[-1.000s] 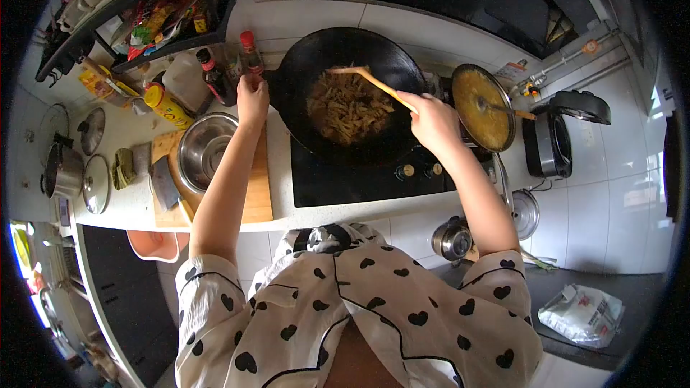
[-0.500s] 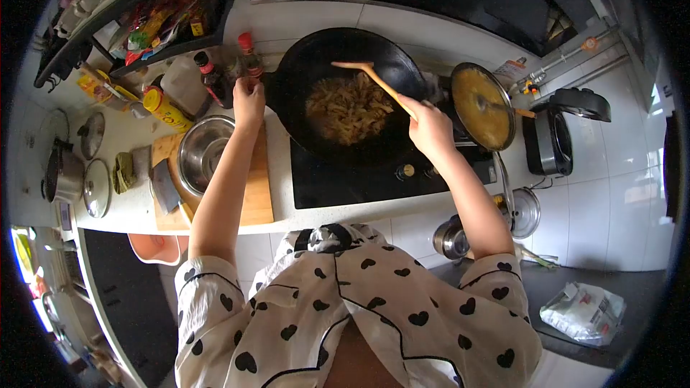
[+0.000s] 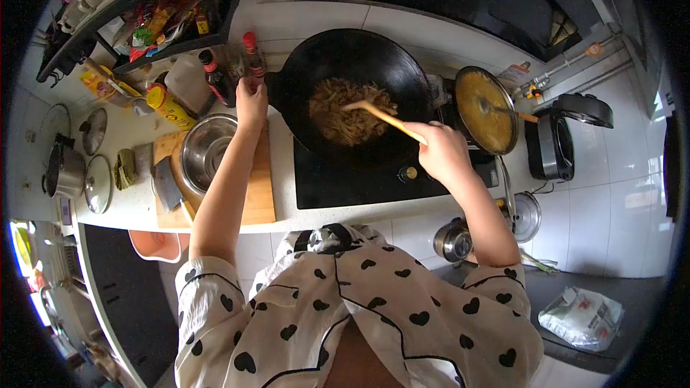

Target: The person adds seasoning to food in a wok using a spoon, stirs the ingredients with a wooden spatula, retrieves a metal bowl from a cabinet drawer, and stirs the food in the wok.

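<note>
White tiles [image 3: 316,14] line a dim, narrow kitchen, with a pale table [image 3: 284,179] along the wall. Nearest me, someone in a loose shirt [image 3: 287,334] printed with black hearts leans over a black stovetop [image 3: 338,187]. On it sits a large dark wok [image 3: 352,50], its bottom covered with browned, strip-shaped food [image 3: 345,122].

The right hand [image 3: 442,149] has its grip wrapped round a wooden spatula [image 3: 384,116], whose head rests in the food. The left hand [image 3: 251,104] has curled fingers beside the wok's left edge; I cannot tell what, if anything, they pinch.

Cutting looks done, and the food seems well into cooking. Stirring looks to be the step in hand, and dishing up is not yet done: the food lies in the wok.

Under the left forearm are a chopping board [image 3: 259,197], a steel bowl [image 3: 198,158] and a cleaver [image 3: 167,187]. A red-capped bottle [image 3: 253,57] and a dark bottle [image 3: 215,79] crowd the left hand. Right of the wok, a pan [image 3: 504,176] of yellowish liquid [image 3: 478,97] limits elbow room. Farther right stands a black cooker [image 3: 552,147], lid raised.
</note>
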### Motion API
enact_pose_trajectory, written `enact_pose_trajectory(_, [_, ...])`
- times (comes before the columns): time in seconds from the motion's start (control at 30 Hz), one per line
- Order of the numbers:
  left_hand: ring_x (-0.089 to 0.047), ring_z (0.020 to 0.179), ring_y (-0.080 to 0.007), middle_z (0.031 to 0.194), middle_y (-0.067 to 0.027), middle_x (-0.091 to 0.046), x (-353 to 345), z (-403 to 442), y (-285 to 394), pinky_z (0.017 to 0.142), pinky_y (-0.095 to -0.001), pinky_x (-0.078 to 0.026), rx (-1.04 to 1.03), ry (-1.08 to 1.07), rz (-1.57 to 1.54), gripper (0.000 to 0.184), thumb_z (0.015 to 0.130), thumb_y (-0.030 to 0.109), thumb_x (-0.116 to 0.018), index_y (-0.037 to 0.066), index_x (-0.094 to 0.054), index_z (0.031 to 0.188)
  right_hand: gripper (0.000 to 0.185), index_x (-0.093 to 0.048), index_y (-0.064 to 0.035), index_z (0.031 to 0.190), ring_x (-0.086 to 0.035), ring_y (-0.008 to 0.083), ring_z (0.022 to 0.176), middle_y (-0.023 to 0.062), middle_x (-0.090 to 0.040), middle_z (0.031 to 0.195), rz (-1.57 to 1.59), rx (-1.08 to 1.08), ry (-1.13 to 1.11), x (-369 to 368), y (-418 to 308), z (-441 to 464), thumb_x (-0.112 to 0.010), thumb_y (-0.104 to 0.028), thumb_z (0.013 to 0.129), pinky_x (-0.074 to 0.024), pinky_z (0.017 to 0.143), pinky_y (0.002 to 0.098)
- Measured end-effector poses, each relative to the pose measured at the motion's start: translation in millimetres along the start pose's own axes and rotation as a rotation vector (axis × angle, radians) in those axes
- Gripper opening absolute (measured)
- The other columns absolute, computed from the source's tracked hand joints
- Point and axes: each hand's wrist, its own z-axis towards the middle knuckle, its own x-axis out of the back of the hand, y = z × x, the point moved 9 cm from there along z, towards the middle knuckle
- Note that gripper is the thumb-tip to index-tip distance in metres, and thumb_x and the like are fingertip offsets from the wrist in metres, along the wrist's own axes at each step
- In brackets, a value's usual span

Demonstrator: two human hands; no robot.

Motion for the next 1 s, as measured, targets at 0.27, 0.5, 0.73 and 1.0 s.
enact_pose_trajectory(0.27, [-0.054,0.085,-0.0312,0.088,-0.0173,-0.056,-7.5,0.6,-9.7,0.077,-0.0365,-0.043,0.006,-0.018,0.044,0.019,0.078,0.013,-0.053,-0.001,-0.052,0.090,0.041,-0.062,-0.0144,0.108,-0.061,0.0318,0.080,0.0148,-0.063,0.088,-0.010,-0.037,-0.052,-38.0,2.0,14.8,-0.051,0.001,0.071,-0.0493,0.073,0.0409])
enact_pose_trajectory(0.5, [-0.054,0.087,-0.0308,0.089,-0.0168,-0.056,-8.9,0.5,-12.5,0.078,-0.0360,-0.043,0.019,-0.054,0.038,0.020,0.078,0.014,-0.054,0.000,-0.052,0.092,0.035,-0.063,-0.0144,0.105,-0.062,0.0313,0.079,0.0132,-0.064,0.088,0.018,0.034,-0.006,25.6,-0.4,-3.2,-0.052,-0.002,0.075,-0.0490,0.071,0.0417])
enact_pose_trajectory(0.73, [-0.054,0.087,-0.0313,0.090,-0.0178,-0.056,-10.7,1.0,-10.5,0.078,-0.0363,-0.043,0.022,-0.040,0.047,0.020,0.078,0.014,-0.054,0.000,-0.052,0.091,0.039,-0.063,-0.0138,0.106,-0.063,0.0297,0.080,0.0132,-0.064,0.090,-0.085,-0.002,-0.134,-5.7,-4.6,0.5,-0.053,0.000,0.070,-0.0494,0.073,0.0408])
enact_pose_trajectory(1.0, [-0.054,0.084,-0.0310,0.088,-0.0182,-0.055,-7.6,3.0,-12.1,0.076,-0.0361,-0.043,0.016,-0.034,0.026,0.019,0.078,0.014,-0.055,-0.001,-0.052,0.090,0.039,-0.062,-0.0144,0.109,-0.062,0.0293,0.079,0.0133,-0.063,0.091,-0.046,0.005,-0.054,19.1,-16.5,10.6,-0.052,-0.002,0.073,-0.0500,0.070,0.0403])
